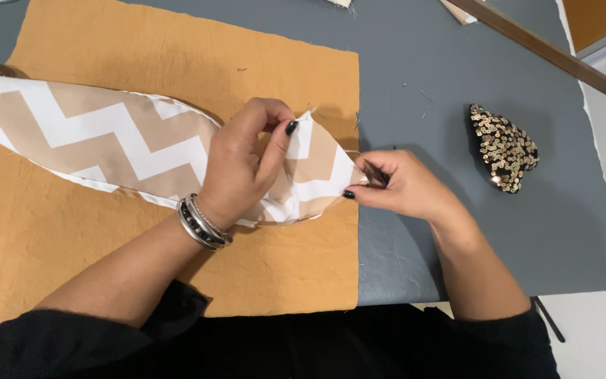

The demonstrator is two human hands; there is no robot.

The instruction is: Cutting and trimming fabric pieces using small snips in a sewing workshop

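Between the hands, the chevron fabric piece (142, 144) lies over mustard cloth (177, 56); left hand (243, 165) pinches its top edge, right hand (398, 186) pinches the tip. Keeping both edges aligned and taut seems wise.

A tan-and-white zigzag fabric piece (106, 140) lies over a mustard-orange cloth (177, 56) on a slate-grey surface (457, 84). Nearby sits a black patch covered in gold sequins (503, 147). Black-painted nails, silver bracelets (203, 223), black sleeves.

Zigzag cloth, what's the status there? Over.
Both hands pinching: left hand and right hand grip the zigzag cloth at its tip. It lies over orange fabric. Sequin piece lies apart, not in the way.
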